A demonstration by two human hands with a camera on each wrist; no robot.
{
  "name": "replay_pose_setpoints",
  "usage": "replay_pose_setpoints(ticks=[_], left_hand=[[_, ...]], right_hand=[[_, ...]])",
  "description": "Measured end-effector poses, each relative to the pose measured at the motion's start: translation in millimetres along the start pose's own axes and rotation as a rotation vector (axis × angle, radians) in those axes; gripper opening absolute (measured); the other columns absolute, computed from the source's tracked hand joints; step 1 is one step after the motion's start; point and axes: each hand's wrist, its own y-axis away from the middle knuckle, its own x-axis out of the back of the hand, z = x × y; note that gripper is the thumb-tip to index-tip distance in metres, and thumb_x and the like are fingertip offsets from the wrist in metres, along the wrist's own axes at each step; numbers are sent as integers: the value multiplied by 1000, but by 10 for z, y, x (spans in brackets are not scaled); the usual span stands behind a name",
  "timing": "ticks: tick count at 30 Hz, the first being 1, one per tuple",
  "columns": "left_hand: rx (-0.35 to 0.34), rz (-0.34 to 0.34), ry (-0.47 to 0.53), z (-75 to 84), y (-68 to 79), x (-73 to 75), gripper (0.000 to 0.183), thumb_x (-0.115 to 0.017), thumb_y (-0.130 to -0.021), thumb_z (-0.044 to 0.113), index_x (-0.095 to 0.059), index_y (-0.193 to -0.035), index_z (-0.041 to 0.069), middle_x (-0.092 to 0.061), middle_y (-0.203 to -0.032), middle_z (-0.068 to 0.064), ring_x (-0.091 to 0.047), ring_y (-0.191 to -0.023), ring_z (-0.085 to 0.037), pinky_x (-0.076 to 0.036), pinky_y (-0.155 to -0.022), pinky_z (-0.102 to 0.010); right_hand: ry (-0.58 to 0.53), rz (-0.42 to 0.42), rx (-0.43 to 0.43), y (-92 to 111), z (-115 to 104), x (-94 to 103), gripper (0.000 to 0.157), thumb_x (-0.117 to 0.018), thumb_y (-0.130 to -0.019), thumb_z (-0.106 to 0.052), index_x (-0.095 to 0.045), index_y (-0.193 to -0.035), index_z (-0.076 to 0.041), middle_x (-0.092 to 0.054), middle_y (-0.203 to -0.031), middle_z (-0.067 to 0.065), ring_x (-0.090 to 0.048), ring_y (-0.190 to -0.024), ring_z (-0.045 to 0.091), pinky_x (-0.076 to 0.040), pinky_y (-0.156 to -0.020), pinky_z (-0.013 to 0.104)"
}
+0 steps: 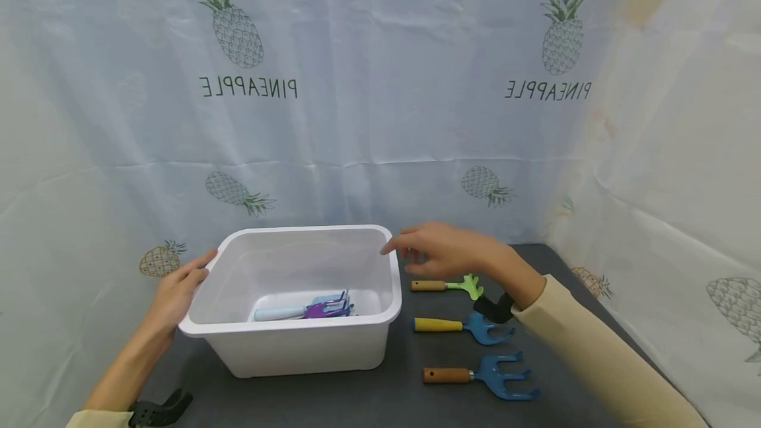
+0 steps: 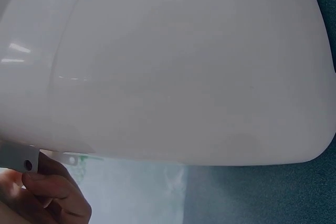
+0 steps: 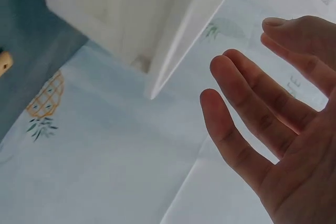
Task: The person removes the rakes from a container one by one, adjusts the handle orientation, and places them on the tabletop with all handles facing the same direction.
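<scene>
A white plastic basin (image 1: 309,349) stands upright on the dark table in the head view. My left hand (image 1: 178,296) grips its rim at the left end; the left wrist view has the curled fingers (image 2: 63,192) at the rim's edge. Over the right end of the basin hovers my right hand (image 1: 442,248), fingers loosely spread and holding nothing; the right wrist view has this hand (image 3: 273,119) apart from the basin (image 3: 126,19). Inside lie a purple hand fork (image 1: 326,310) and a tool with a pale blue handle (image 1: 278,313), partly hidden by the front wall.
Right of the basin lie a small green hand rake (image 1: 470,286) with a wooden handle, a blue hand fork (image 1: 438,325) with a yellow handle and a blue fork (image 1: 496,375) with a wooden handle. A pineapple-print curtain (image 1: 380,117) hangs behind the dark table (image 1: 297,401).
</scene>
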Motion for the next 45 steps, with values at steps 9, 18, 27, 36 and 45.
replay_pose_setpoints(ticks=[9,18,27,36,45], left_hand=[[-12,11,-2,-16,3,-9,56,-31,-112,34,-30,-162,11,-29,-166,-26,-51,-90,23,-56,-74,-21],[-1,8,7,-25,-6,-1,56,-31,-112,35,-30,-162,10,-27,-166,-26,-51,-90,24,-56,-74,-20],[17,1,2,-7,5,-5,57,-31,-112,36,-28,-163,12,-27,-167,-26,-52,-89,22,-57,-74,-22],[15,2,4,0,7,-6,57,-31,-112,34,-29,-162,9,-27,-166,-27,-52,-88,23,-56,-74,-20],[21,-4,2,1,1,-6,56,-30,-112,35,-29,-163,10,-27,-166,-27,-50,-89,24,-56,-75,-19]], right_hand=[[-9,-26,1,-286,-152,89,41,-63,-99,-13,-65,-139,-22,-70,-109,0,-65,-91,9,-57,-81,26],[-26,-40,13,-540,-230,100,38,-63,-100,-15,-66,-138,-21,-70,-109,0,-65,-94,9,-55,-80,22],[-25,-50,51,-770,-267,100,37,-63,-100,-15,-66,-136,-21,-67,-105,-3,-64,-94,8,-54,-81,22],[-6,-61,87,-1013,-282,76,35,-63,-100,-17,-67,-135,-20,-69,-102,-3,-65,-95,10,-53,-87,23],[-11,-80,113,-1268,-351,-5,35,-62,-101,-17,-67,-135,-20,-70,-101,-3,-65,-97,10,-52,-88,22]])
